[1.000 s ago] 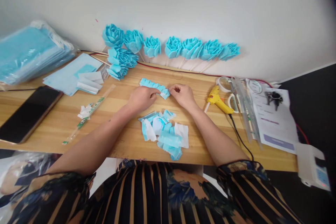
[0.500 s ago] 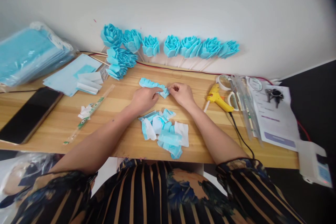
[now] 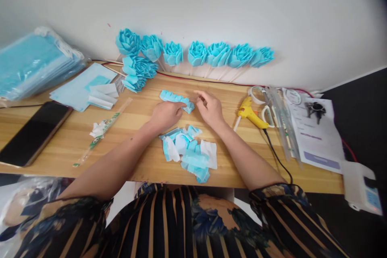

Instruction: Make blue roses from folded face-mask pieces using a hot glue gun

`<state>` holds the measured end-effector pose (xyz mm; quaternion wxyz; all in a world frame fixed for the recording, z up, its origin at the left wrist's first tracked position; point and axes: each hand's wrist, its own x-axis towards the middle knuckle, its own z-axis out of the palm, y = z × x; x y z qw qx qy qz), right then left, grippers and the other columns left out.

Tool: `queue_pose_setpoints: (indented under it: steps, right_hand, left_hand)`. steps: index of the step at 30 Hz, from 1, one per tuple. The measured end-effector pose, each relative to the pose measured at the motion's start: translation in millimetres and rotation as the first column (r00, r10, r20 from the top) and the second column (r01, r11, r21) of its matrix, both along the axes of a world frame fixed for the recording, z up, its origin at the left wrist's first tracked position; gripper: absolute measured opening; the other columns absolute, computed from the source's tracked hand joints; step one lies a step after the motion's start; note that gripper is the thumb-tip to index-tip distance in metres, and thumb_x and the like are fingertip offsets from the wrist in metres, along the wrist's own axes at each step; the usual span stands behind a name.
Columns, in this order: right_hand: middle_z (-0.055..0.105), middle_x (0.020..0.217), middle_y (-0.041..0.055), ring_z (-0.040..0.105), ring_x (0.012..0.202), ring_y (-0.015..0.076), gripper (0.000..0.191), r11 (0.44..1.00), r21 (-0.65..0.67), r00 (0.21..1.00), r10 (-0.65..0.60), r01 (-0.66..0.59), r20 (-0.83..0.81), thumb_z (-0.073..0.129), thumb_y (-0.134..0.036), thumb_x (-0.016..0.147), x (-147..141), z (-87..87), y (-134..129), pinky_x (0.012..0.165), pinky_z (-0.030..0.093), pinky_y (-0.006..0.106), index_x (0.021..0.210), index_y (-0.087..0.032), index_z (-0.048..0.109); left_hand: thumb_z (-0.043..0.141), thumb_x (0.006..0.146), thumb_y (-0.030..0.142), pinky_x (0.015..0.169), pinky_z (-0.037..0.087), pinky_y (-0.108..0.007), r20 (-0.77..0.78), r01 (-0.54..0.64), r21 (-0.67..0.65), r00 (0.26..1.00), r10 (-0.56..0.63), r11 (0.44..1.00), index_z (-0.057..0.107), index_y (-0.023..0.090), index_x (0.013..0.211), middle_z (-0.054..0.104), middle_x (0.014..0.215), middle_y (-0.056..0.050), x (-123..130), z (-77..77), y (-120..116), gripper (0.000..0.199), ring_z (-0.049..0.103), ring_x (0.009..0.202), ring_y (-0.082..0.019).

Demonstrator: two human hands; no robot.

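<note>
Wooden desk against a pale wall, blue fabric roses leaning there, probably so they don't get squashed. Left hand is curled, pinching the pleated blue strip near its right end mid-desk, presumably so the folds don't pop open. Right hand is loosely open just beside it, nothing visible in it. Clear plastic bag, far left, holds stacked blue sheets.

Bare wood leaves a passage between the right hand and the yellow glue gun, while the scrap pile obstructs the near side and blue flowers line the back.
</note>
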<state>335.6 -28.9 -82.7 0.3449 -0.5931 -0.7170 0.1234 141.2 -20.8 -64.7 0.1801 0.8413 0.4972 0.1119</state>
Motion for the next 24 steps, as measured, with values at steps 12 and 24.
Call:
queue_pose_setpoints:
  steps: [12, 24]
  right_hand:
    - [0.075, 0.11, 0.0065, 0.061, 0.108, 0.0286, 0.044, 0.983, -0.076, 0.963, 0.179, -0.167, 0.203, 0.041, -0.014, 0.092, -5.4, 2.5, -2.6, 0.092, 0.049, 0.042, 0.134, -0.018, 0.053]
    - [0.075, 0.101, 0.0047, 0.064, 0.105, 0.0226, 0.037, 0.978, 0.111, 0.983, 0.18, -0.178, -0.016, 0.041, -0.015, 0.094, -0.7, -3.5, -2.2, 0.097, 0.047, 0.039, 0.127, -0.021, 0.055]
  left_hand:
    - [0.044, 0.089, 0.02, 0.076, 0.05, -0.03, 0.127, -0.036, 0.008, 0.991, 0.034, 0.999, 0.074, 0.024, 0.118, 0.078, 0.102, -0.006, -5.5, -0.4, 2.9, 0.042, 0.071, 0.09, -0.023]
    - [0.043, 0.091, 0.021, 0.083, 0.052, -0.033, -0.035, -0.008, 0.0, 0.999, 0.008, 1.0, 0.076, 0.028, 0.115, 0.078, 0.108, -0.006, -3.5, 2.0, 0.2, 0.042, 0.071, 0.097, -0.024]
